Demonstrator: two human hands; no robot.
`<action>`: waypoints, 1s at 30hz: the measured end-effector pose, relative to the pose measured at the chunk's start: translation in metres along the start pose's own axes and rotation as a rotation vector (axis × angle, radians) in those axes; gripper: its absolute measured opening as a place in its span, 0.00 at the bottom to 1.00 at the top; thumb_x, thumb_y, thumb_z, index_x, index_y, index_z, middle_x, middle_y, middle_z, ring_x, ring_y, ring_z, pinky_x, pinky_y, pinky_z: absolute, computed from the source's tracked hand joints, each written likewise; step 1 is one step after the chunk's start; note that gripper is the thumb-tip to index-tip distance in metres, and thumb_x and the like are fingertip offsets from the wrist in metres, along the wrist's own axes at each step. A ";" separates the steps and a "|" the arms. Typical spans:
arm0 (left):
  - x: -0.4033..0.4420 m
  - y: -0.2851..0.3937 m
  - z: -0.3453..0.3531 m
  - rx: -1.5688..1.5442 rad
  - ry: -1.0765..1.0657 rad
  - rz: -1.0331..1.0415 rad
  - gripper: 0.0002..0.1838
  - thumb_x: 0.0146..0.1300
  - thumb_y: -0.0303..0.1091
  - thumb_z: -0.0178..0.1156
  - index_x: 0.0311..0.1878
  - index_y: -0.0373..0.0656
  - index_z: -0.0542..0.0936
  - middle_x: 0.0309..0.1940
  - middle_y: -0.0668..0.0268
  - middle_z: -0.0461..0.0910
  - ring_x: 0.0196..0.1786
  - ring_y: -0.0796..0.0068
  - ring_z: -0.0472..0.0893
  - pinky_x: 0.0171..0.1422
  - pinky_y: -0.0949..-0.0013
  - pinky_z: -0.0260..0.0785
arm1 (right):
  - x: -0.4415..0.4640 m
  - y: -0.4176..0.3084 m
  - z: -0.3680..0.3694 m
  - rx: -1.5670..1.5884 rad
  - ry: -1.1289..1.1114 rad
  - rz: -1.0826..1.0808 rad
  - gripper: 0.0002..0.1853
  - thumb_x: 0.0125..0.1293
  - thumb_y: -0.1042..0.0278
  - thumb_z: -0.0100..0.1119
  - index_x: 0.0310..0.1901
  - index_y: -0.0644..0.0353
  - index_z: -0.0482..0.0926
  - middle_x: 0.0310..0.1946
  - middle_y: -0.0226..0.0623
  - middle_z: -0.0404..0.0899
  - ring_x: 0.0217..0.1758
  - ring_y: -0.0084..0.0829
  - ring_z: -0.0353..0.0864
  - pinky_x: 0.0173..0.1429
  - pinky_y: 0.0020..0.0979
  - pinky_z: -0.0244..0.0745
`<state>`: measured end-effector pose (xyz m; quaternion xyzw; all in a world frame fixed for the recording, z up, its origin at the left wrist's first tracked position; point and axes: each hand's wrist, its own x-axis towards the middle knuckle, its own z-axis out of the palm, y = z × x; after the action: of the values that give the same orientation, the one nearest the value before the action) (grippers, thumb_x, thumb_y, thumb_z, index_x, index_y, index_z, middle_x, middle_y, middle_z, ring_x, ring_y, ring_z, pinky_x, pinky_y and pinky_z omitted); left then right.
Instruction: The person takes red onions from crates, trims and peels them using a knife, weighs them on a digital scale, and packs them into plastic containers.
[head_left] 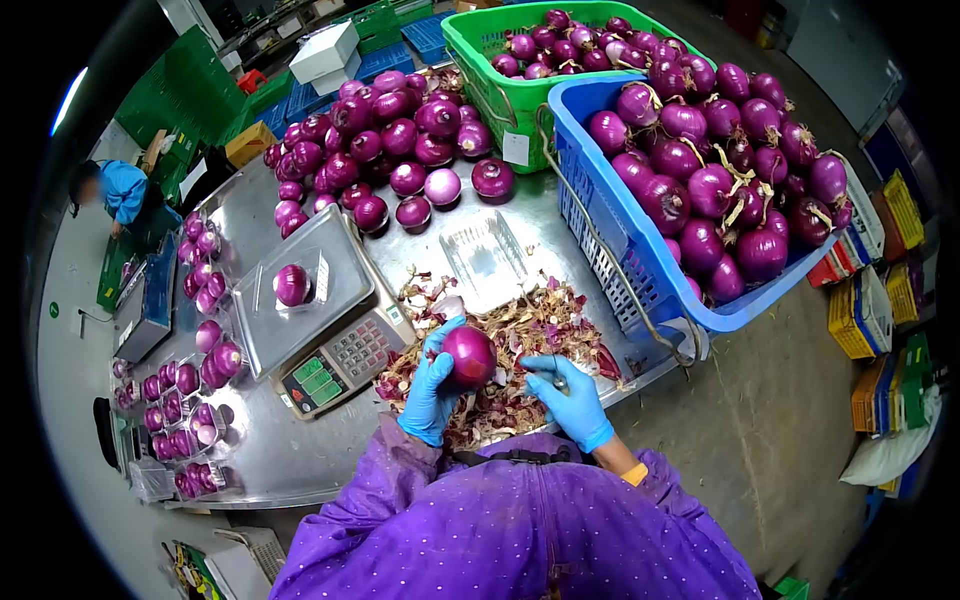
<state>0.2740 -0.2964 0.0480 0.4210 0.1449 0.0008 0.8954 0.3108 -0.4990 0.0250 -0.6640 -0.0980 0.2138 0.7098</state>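
Observation:
My left hand [426,398], in a blue glove, is wrapped round a peeled, shiny red onion [470,356] above the table's front edge. My right hand [574,402], also gloved in blue, is just to the right of the onion and apart from it. Its fingers are curled with thumb and forefinger close together; whatever they may hold is too small to make out. Beneath both hands lies a heap of dry onion skins and trimmings [520,400]. A clear plastic tray [482,262] rests just behind the heap.
A scale [345,360] bears one onion in a tray. Loose onions [390,140] are piled behind it, and packed onions [185,410] stand at left. A blue basket [610,250] and a green basket [500,110] hold onions at right. A person [122,192] is at far left.

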 end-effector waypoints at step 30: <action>-0.026 -0.001 -0.032 0.377 0.162 0.412 0.48 0.39 0.30 0.78 0.63 0.43 0.59 0.56 0.61 0.66 0.59 0.68 0.71 0.64 0.66 0.70 | 0.032 -0.036 0.053 -0.933 -0.265 -0.265 0.07 0.59 0.66 0.55 0.38 0.55 0.72 0.31 0.45 0.78 0.33 0.50 0.79 0.36 0.47 0.74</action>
<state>0.2406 -0.2760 0.0352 0.5992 0.1249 0.1896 0.7677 0.3230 -0.4381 0.0610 -0.8595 -0.3561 0.1379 0.3398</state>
